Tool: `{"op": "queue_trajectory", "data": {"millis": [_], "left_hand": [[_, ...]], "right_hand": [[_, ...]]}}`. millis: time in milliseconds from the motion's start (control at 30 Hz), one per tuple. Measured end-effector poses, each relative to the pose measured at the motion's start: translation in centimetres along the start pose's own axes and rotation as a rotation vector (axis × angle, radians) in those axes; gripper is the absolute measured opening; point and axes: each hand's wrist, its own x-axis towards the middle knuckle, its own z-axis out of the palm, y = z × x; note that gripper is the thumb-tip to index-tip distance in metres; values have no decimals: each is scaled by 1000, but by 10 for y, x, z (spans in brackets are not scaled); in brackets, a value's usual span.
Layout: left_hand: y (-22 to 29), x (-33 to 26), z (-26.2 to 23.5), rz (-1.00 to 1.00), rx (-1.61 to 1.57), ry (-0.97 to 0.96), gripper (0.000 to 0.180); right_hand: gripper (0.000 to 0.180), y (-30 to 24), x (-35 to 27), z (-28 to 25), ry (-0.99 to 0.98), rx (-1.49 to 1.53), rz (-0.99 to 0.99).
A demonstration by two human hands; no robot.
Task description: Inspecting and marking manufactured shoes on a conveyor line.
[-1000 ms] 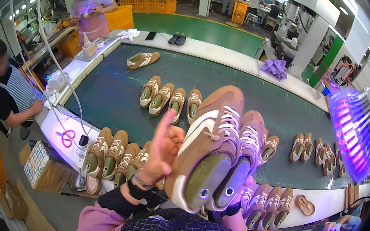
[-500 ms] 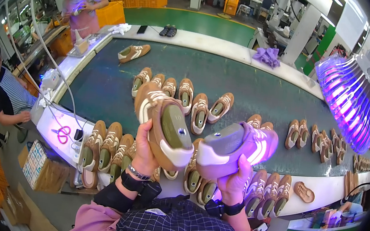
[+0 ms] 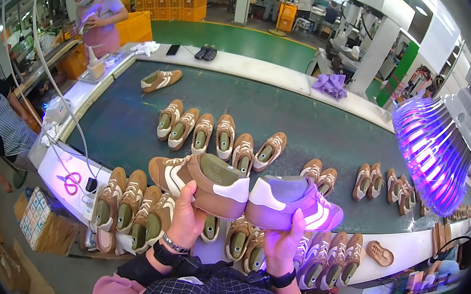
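Observation:
My left hand [image 3: 185, 221] grips a brown sneaker [image 3: 199, 185] with white stripes, its toe turned left. In my right hand [image 3: 284, 244] is a matching sneaker [image 3: 274, 214], toe to the right, tinted purple by the lamp light. Their white heel patches face each other, close together or touching; I cannot tell which. A green last [image 3: 222, 169] fills the left sneaker, and a greyish last [image 3: 286, 187] fills the right one. Both are held above the near ledge, where more sneakers [image 3: 155, 222] of the same kind stand in a row, partly hidden behind my hands.
Several brown sneakers [image 3: 203, 133] stand on the dark green conveyor belt [image 3: 252, 99]. A glowing purple lamp [image 3: 429, 154] hangs at the right. Red-handled scissors [image 3: 71, 182] lie at the left corner, a tan sole [image 3: 380, 253] on the right ledge. Two people work at the left.
Both sneakers have turned level and come heel to heel, my left hand's sneaker swinging its toe leftward. The view has shifted slightly. The person at far left has bent down.

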Motion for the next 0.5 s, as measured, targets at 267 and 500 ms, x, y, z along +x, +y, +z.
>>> {"op": "queue_trajectory", "data": {"millis": [267, 500], "left_hand": [[-5, 3, 3, -47, 20, 13, 41], [-8, 6, 1, -35, 8, 28, 40]], "right_hand": [[47, -2, -2, -5, 42, 6, -12], [47, 0, -2, -7, 42, 7, 6]]}}
